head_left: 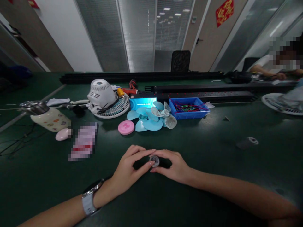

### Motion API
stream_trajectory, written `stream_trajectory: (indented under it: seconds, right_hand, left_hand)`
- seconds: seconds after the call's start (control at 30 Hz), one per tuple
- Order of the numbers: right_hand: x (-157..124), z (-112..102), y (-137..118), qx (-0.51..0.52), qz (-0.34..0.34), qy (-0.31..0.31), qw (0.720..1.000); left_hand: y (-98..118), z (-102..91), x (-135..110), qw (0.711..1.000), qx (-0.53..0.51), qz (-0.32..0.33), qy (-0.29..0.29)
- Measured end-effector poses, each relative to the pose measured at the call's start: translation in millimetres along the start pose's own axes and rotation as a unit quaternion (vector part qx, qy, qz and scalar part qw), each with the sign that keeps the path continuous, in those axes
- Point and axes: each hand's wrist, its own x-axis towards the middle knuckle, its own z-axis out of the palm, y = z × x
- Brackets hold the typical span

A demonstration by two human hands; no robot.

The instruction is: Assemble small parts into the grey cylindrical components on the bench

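Both my hands meet at the middle of the dark green table (213,195). My left hand (129,167) and my right hand (172,165) pinch a small round silver part (154,160) between their fingertips, just above the table top. The part looks like a little ring or bearing with a dark hole. A watch (89,200) sits on my left wrist. Beyond my hands lie light blue fan blades (148,121) and a pink round cap (126,127).
A white fan motor on a grille (104,97), a lit phone (142,103), a blue bin of wires (189,107), a bottle (48,118), a grey cylinder (247,142) and black power strips (201,94) lie on the table. Another person sits far right (272,67).
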Motion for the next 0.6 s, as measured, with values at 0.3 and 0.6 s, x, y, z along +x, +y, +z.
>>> stream_trajectory:
  seconds: [0.3,0.6]
  right_hand:
    - [2,-2,-6,0.11,0.121,-0.032,0.986]
    - [3,-6,-10,0.13,0.112,-0.055,0.984]
  left_hand:
    - [9,0.0,10,1.0,-0.01,-0.028,-0.004]
    - [19,-12.1,10,1.0,0.013,0.009,0.0]
